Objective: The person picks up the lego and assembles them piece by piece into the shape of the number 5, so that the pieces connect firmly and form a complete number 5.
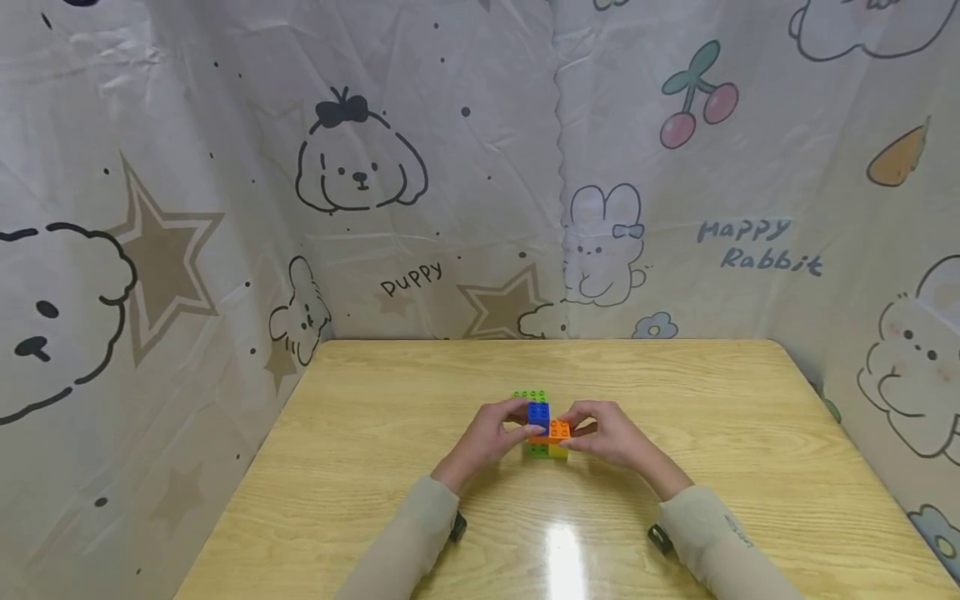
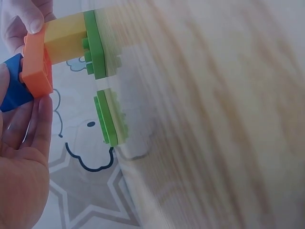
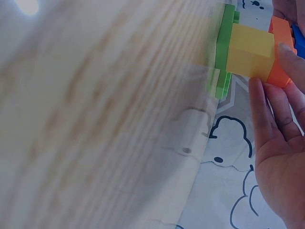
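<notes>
Both hands work at a small stack of toy building blocks near the middle of the table. A green plate (image 1: 537, 452) lies at the bottom, with a yellow block (image 3: 250, 50) standing on its right part. Across the yellow block sits an orange brick (image 1: 559, 428), its left end overhanging the plate. On that left end is a blue block (image 1: 538, 414). My left hand (image 1: 491, 433) pinches the blue block, fingertips also reaching the orange brick. My right hand (image 1: 611, 433) pinches the orange brick at its right end, thumb on the near side.
Behind the stack lies another light green plate (image 1: 530, 394). The wooden table (image 1: 375, 500) ends at a printed cloth (image 1: 450, 208) hung along its back and sides.
</notes>
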`<state>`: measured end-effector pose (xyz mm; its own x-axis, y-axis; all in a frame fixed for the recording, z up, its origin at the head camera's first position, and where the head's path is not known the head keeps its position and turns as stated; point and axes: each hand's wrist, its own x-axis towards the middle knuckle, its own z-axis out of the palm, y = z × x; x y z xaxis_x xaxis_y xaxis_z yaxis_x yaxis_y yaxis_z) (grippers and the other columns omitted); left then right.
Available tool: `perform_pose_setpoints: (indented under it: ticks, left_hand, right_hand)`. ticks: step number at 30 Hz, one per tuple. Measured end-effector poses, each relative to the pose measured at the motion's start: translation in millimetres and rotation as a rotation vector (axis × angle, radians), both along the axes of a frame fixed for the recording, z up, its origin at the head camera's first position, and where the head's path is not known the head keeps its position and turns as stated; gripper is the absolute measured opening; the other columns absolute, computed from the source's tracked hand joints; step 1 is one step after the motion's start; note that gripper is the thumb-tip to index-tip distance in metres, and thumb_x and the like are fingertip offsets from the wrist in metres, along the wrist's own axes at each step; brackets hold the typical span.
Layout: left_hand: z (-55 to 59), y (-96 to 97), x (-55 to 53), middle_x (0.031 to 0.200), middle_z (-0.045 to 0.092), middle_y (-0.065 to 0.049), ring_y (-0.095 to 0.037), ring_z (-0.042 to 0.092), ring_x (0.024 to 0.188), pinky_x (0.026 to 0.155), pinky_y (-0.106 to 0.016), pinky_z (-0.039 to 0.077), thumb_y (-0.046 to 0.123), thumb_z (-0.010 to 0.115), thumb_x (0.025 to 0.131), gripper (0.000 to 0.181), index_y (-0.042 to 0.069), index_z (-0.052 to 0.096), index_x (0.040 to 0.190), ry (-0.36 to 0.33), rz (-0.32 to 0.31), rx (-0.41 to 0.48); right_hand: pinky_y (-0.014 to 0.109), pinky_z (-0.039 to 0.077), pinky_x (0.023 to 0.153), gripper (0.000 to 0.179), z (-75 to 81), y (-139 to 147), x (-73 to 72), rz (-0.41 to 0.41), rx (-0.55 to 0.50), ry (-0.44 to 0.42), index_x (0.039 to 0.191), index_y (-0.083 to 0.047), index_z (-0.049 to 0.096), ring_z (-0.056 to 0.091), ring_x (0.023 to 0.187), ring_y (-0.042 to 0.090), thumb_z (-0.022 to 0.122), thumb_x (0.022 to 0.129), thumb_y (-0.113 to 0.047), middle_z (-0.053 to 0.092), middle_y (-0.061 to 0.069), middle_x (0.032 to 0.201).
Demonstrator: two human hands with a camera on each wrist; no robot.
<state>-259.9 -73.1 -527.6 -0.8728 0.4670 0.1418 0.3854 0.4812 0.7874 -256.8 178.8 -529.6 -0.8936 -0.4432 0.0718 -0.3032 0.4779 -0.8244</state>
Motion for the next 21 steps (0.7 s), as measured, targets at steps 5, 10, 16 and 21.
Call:
perform_pose_setpoints:
  ticks: [5,10,16,21]
  left_hand:
    - [-0.7,-0.9,-0.2,0.114,0.076,0.001,-0.011,0.069,0.105,0.102,-0.038,0.056,0.040,0.069,0.099,0.045,0.015,0.067,0.135,0.021,-0.013,0.003]
    - [-1.5,-1.9,-0.8,0.114,0.076,0.001,-0.011,0.070,0.105,0.103,-0.039,0.056,0.041,0.069,0.098,0.046,0.015,0.066,0.136,0.035,-0.017,-0.003]
    - [-0.9,-2.8,-0.6,0.115,0.076,0.000,-0.011,0.071,0.105,0.099,-0.037,0.058,0.039,0.069,0.098,0.044,0.014,0.067,0.135,0.106,-0.032,-0.049]
    - [-0.6,-2.9,-0.5,0.117,0.076,-0.002,-0.012,0.071,0.105,0.096,-0.035,0.059,0.039,0.070,0.098,0.044,0.014,0.067,0.133,0.147,-0.039,-0.082]
  right_hand:
    - [0.028,0.062,0.083,0.021,0.2,-0.5,-0.1,0.003,0.004,0.001,0.104,-0.013,0.075,0.069,0.100,0.024,0.085,0.086,-0.010,0.071,0.004,0.104]
    - [0.028,0.062,0.083,0.020,0.6,-0.8,-0.1,0.001,0.005,-0.003,0.104,-0.013,0.075,0.069,0.100,0.024,0.085,0.086,-0.011,0.071,0.004,0.104]
    - [0.028,0.062,0.083,0.021,0.9,-0.7,0.0,0.002,0.008,-0.004,0.105,-0.013,0.075,0.069,0.100,0.023,0.085,0.086,-0.012,0.071,0.004,0.104]
    - [0.028,0.062,0.083,0.020,0.5,-0.1,0.0,0.003,0.011,-0.001,0.105,-0.013,0.075,0.068,0.100,0.022,0.084,0.087,-0.013,0.071,0.003,0.104]
